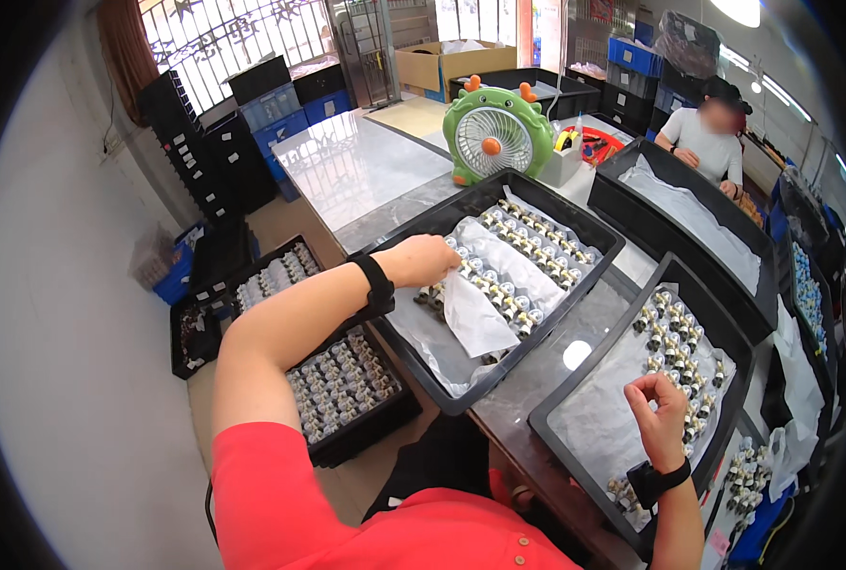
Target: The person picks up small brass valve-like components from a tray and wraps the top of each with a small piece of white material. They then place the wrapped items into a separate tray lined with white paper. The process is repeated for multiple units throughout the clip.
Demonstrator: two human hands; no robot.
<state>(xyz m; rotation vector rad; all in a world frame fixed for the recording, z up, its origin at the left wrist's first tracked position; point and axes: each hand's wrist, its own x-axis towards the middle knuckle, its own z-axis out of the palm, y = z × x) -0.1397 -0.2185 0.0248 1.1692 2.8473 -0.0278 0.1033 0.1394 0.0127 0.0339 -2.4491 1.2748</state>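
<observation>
In the middle, a black tray [413, 366] holds rows of small white, yellow and dark figurines [509, 302], with white paper sheets [478, 315] between the rows. My left hand [425, 260] is over its left part, fingers closed at the end of a row beside a sheet's upper corner. What the fingertips hold is hidden. To the right stands a second black tray [575, 456] lined with white paper, with more figurines [675, 332] along its far and right sides. Above that lining my right hand [659, 413] is closed, thumb near the curled forefinger. Its contents cannot be made out.
A green fan [499, 138] stands behind the middle tray. Another paper-lined black tray [665, 180] lies at the back right, near a seated person [703, 142]. Filled trays [342, 385] sit low on my left. Loose figurines [748, 480] lie at the far right.
</observation>
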